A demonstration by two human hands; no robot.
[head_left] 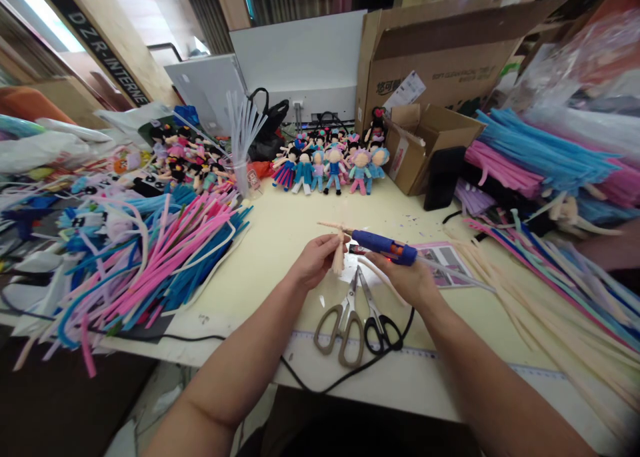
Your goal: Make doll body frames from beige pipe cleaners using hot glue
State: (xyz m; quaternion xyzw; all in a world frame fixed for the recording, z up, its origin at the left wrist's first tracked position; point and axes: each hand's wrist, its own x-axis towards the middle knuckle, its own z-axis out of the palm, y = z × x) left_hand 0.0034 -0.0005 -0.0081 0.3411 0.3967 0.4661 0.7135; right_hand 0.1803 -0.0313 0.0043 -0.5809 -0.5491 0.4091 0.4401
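Note:
In my left hand [317,259] a small bundle of cream pipe cleaners [339,257] is pinched upright, with a thin stem sticking out sideways at its top. My right hand [406,278] is wrapped round a blue hot glue gun [383,243], a glue stick trailing from its back. The gun's nozzle meets the top of the bundle; whether it touches, I cannot tell. Below my hands lie beige-handled scissors [341,327] and black-handled scissors [376,317], their blade tips close together. A black cord [345,379] loops around them.
Colourful pipe cleaners [165,257] are heaped at the left, with more blue bundles [550,150] at the right. Finished dolls [334,167] stand at the back beside a small cardboard box [430,137]. A black phone-like slab [444,177] leans there. A printed ruler strip [420,351] runs along the front.

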